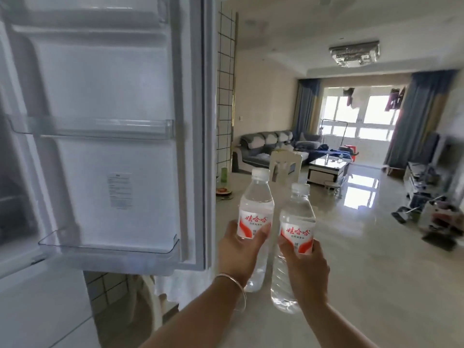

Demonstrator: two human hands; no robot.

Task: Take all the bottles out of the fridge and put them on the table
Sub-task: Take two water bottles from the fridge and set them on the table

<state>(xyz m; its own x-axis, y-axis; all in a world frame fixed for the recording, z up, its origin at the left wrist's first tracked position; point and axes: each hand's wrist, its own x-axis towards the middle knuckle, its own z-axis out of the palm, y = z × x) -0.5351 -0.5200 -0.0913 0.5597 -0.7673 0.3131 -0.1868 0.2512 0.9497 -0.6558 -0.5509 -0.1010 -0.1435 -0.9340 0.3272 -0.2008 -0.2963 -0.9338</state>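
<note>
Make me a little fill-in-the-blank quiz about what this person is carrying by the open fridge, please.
1. Each hand grips one clear water ____.
2. The left hand wears a thin ____ on its wrist.
3. The caps on the left bottle and the right bottle, held by the right hand, are ____ in colour.
4. The two clear shelves on the fridge door hold ____ bottles.

Missing words: bottle; bracelet; white; no
</note>
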